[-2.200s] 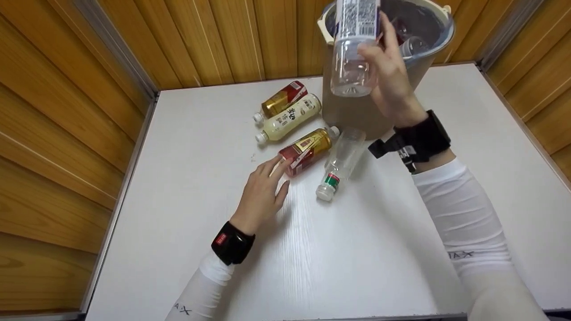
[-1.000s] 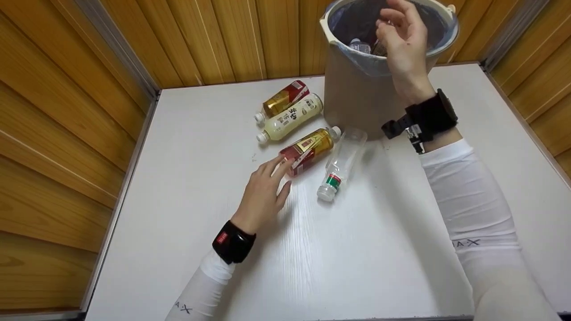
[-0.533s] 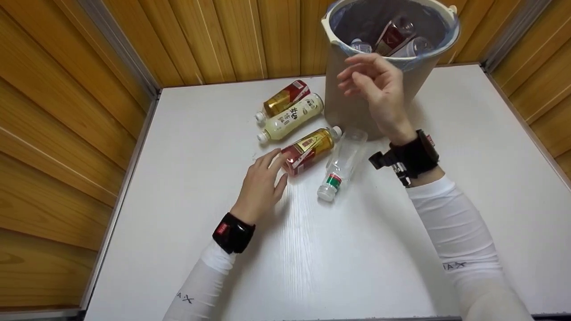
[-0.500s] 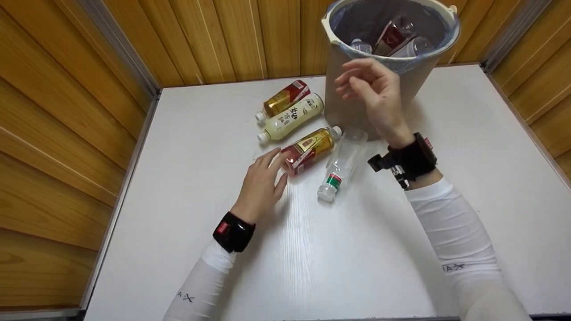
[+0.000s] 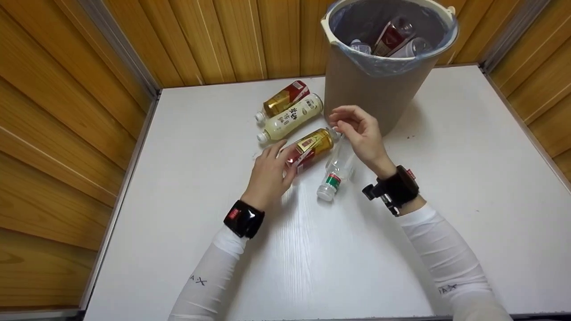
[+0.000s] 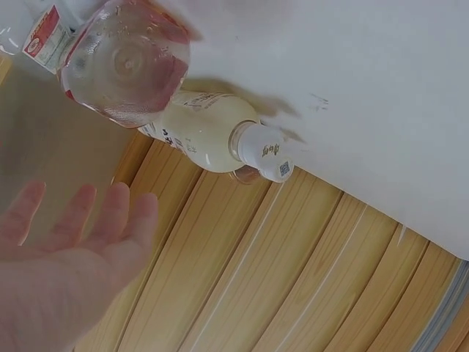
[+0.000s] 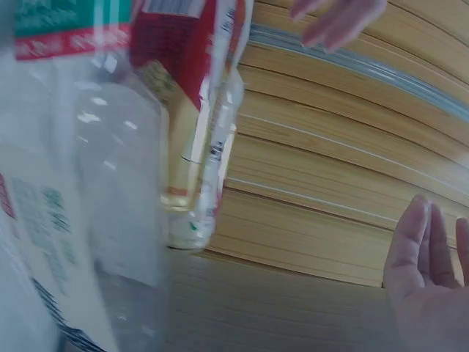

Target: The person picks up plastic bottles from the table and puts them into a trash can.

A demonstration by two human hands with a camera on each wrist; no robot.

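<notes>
My left hand (image 5: 267, 171), fingers relaxed and loosely bent, hovers at the red base end of a red-and-gold labelled drink bottle (image 5: 314, 143). In the left wrist view its fingers (image 6: 110, 213) are spread apart from that bottle's clear base (image 6: 128, 66). My right hand (image 5: 366, 140) holds nothing and is held over the bottle's capped neck. It covers part of a clear plastic bottle (image 5: 341, 162) with a green-and-red neck label, lying on its side. A pale yellow bottle (image 5: 292, 117) and a second red-and-gold bottle (image 5: 285, 99) lie side by side behind.
A tall beige bin (image 5: 357, 84) with a blue liner stands at the back of the white table (image 5: 178, 187). Several bottles, one red-labelled (image 5: 392, 38), are inside it. Wood-panel walls (image 5: 223, 40) border the back and both sides.
My right hand let a clear, labelled bottle go into the bin, then came down and toward me to the bottles on the table. My left hand moved slightly forward and right.
</notes>
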